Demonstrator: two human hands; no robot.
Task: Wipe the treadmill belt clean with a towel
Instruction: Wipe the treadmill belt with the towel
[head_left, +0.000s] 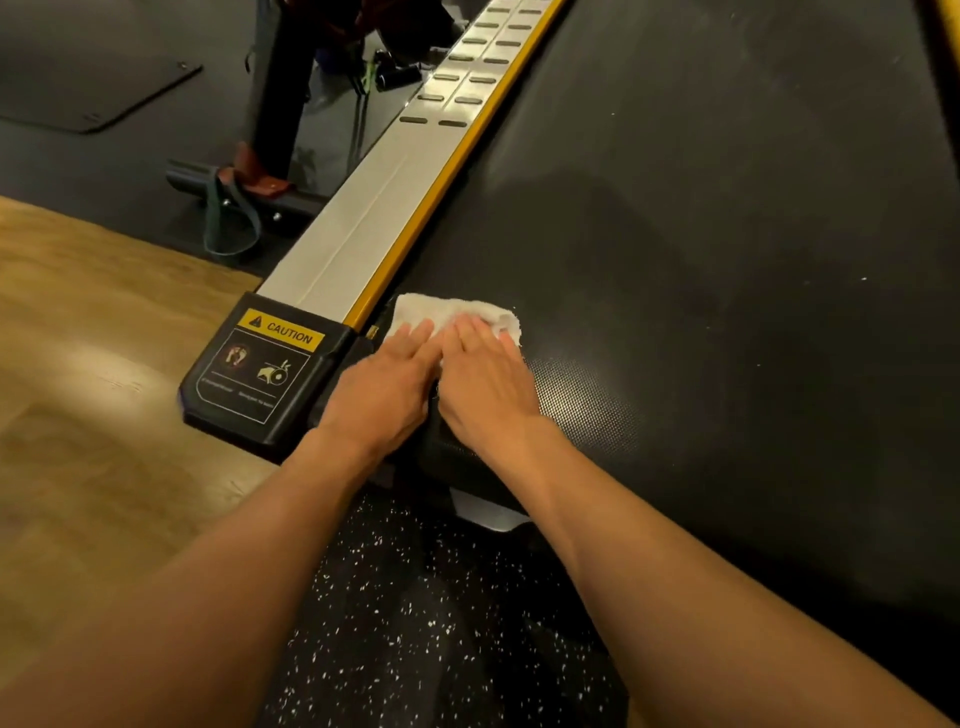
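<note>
Gym floor, part wood (78, 364), part speckled rubber mat (415, 623). Looking down at the back end of the treadmill belt (727, 260), right by the silver side rail (363, 218) and the black end cap (260, 364) with the yellow caution sticker. Folded white towel (457, 312) lying flat on the belt at the rear left corner, just beside the rail. Left hand (384, 384) and right hand (488, 379) side by side on top of it, fingers straight, pressing down flat, not clutching or pinching anything. Looks like early days tbh: only this one corner under the towel, and hard to judge wiped versus unwiped from the surface alone. A few pale specks (863, 279) scattered further up and off to the right, so probably most of the belt left to do. Guessing long pushes forward and across from here, strip by strip, to cover the rest.
</note>
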